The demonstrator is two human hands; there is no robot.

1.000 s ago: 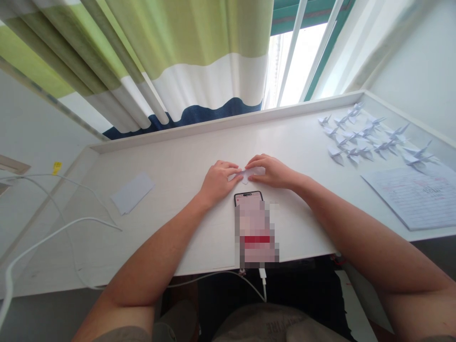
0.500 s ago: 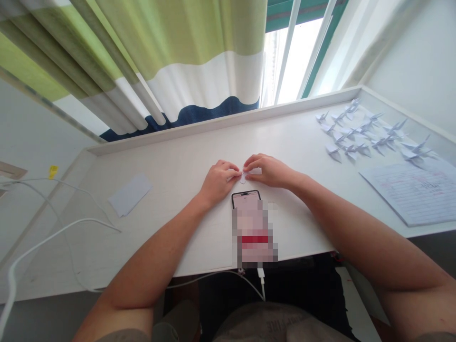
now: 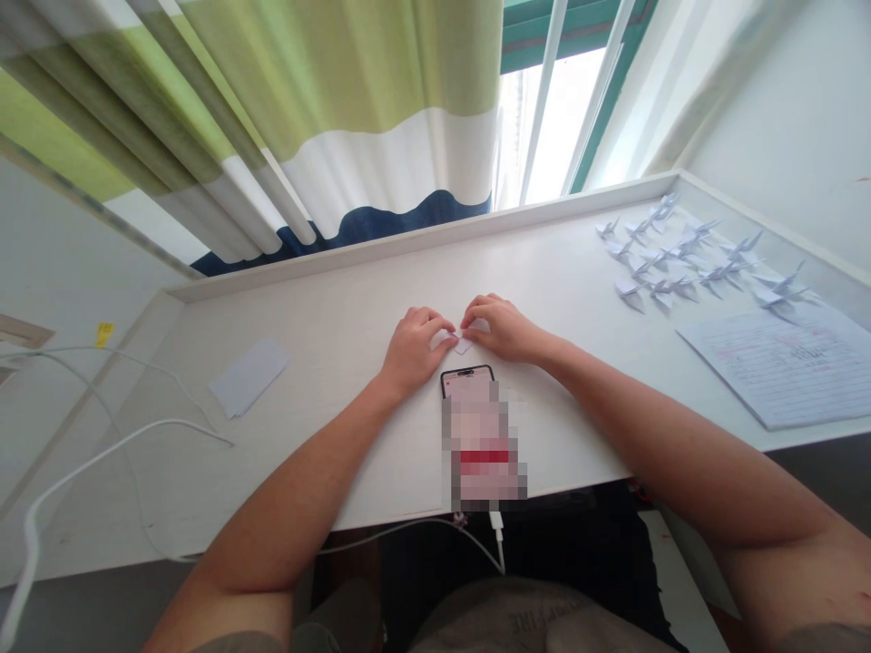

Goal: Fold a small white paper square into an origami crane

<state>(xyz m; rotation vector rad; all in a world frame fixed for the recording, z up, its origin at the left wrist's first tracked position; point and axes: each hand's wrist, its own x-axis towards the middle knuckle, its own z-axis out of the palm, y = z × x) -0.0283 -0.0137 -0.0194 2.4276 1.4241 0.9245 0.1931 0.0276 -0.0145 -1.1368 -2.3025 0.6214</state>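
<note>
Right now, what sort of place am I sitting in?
Probably a home desk by a window. A white desk runs under a striped curtain; folded paper cranes, a lined sheet and a charging phone lie on it.

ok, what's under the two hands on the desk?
A small white paper lies on the desk, pinned between the left hand and the right hand. Only a corner shows between the fingertips; the rest, and its fold shape, is covered.
</note>
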